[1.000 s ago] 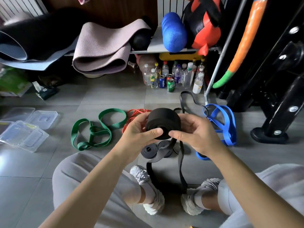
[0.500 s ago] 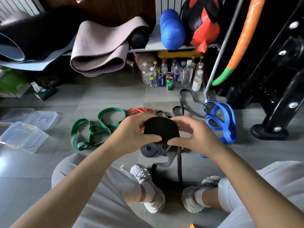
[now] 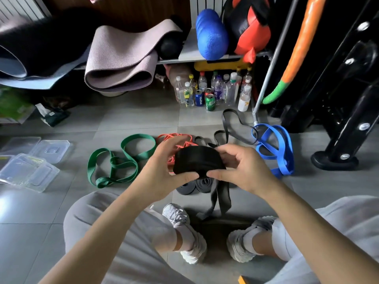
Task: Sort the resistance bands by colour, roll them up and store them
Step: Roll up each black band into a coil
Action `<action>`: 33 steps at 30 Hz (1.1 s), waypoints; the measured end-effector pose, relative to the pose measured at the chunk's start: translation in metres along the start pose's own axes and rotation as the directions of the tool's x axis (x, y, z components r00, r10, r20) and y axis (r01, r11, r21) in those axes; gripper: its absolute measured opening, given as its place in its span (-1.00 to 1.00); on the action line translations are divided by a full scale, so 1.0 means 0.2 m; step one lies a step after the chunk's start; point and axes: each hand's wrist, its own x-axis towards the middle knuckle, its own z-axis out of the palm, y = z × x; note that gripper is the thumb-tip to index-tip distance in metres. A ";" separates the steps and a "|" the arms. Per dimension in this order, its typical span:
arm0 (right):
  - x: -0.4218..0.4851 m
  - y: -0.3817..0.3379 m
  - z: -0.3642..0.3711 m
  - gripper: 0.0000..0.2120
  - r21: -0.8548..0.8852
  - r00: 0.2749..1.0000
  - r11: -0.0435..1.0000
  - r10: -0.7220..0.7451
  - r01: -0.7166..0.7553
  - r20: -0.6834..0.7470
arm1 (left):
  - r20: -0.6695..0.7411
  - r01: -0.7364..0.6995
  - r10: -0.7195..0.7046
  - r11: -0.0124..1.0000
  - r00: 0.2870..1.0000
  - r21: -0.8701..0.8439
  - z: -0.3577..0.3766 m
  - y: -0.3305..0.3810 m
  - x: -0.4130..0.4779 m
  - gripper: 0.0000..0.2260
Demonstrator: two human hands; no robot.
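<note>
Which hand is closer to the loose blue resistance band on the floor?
Right. The right hand grips the black band roll just left of the blue resistance band. The left hand holds the roll's far side, nearer the green band.

A single wide-angle head-mounted camera looks forward and down from the seated person's eye position. Both forearms enter from the bottom edge; the tiled floor (image 3: 139, 117) fills mid-frame. The shelf (image 3: 205, 56) lies farthest, along the top edge.
</note>
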 end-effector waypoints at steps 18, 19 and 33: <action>0.01 -0.03 -0.02 -0.52 0.061 0.993 0.998 -0.039 0.032 0.115 | 0.070 -0.325 0.320 0.893 0.945 0.312 -0.12 0.05 0.02 -0.49; 0.02 -0.04 -0.02 -0.51 0.071 0.991 0.996 -0.061 0.053 0.117 | 0.037 -0.303 0.303 0.924 0.952 0.235 -0.12 0.06 0.02 -0.48; 0.04 -0.06 0.00 -0.76 -0.275 0.962 0.960 0.027 0.050 0.270 | 0.204 -0.380 0.330 0.662 0.922 0.645 -0.05 0.05 -0.02 -0.42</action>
